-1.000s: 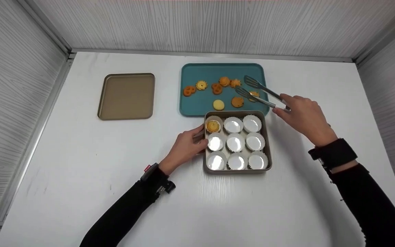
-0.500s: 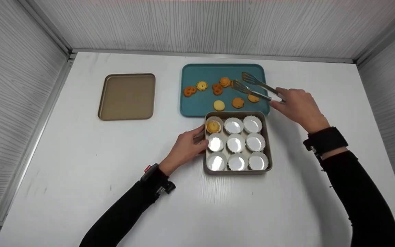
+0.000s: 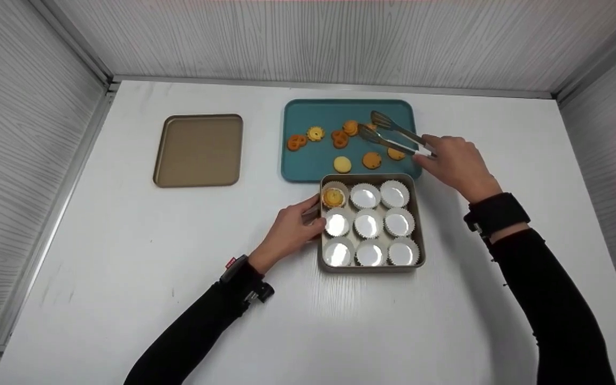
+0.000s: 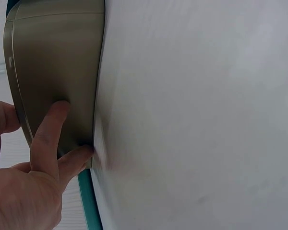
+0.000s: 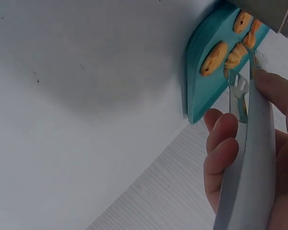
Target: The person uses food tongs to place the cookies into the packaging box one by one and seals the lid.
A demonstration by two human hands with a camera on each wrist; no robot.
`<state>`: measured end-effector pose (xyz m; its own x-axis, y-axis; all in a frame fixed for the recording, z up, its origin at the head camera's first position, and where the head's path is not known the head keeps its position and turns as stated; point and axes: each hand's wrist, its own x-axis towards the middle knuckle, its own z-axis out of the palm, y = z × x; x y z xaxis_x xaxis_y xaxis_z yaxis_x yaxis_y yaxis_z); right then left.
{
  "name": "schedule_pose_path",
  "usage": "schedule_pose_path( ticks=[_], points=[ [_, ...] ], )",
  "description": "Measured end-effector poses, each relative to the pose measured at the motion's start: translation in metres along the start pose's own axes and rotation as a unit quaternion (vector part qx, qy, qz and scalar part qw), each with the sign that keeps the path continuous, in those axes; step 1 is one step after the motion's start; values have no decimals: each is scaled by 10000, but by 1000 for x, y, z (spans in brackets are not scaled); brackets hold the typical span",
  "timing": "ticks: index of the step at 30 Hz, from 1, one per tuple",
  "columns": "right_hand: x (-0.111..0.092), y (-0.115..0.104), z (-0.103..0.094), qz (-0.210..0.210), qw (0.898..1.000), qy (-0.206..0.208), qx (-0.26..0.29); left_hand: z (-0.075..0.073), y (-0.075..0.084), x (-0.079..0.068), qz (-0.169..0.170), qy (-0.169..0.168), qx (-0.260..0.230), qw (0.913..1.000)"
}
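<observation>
My right hand (image 3: 457,166) grips a pair of tongs (image 3: 393,141) with slotted heads and pale handles. Their spread heads hang over the right part of the teal tray (image 3: 308,166), around a star-shaped cookie (image 5: 234,56) that they partly hide in the head view. My left hand (image 3: 292,227) holds the left wall of a square bronze tin (image 3: 372,269), thumb at the rim and fingers against the outer side (image 4: 62,62). White paper cups (image 3: 368,223) fill the tin in rows. A yellow cookie (image 3: 333,198) lies in the cup at its far left corner.
Two pretzels (image 3: 297,142), a flower-shaped cookie (image 3: 315,133), a swirled cookie (image 3: 350,128) and several round cookies (image 3: 371,160) lie on the teal tray. A shallow bronze tray (image 3: 198,151) sits at the far left. Grey panels (image 3: 329,43) wall the white table.
My right hand has moved left with the tongs, bringing their heads from beside the star-shaped cookie to around it. The left hand and the tin stay in place.
</observation>
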<state>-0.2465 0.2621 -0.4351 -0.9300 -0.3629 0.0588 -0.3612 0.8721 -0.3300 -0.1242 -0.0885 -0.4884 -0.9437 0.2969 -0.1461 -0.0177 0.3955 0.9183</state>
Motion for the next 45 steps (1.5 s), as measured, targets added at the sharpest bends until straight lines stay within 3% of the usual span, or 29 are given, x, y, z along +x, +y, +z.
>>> schedule_pose_path(
  ticks=[7,15,23,37,45],
  points=[
    [-2,4,2,167,9996,-208,-41,1,0,1,21,-12,92,10000],
    [-8,9,10,-4,9998,177,-94,1,3,0,-34,-74,-70,9999],
    [-19,15,15,100,9995,291,75,1,2,0,-28,-44,-26,10000],
    [-54,9,3,-19,9968,767,228,-1,1,-1,-8,-22,-19,10000],
    [-79,-6,-5,-342,9938,1029,238,-1,3,-2,-47,-39,-76,10000]
  ],
)
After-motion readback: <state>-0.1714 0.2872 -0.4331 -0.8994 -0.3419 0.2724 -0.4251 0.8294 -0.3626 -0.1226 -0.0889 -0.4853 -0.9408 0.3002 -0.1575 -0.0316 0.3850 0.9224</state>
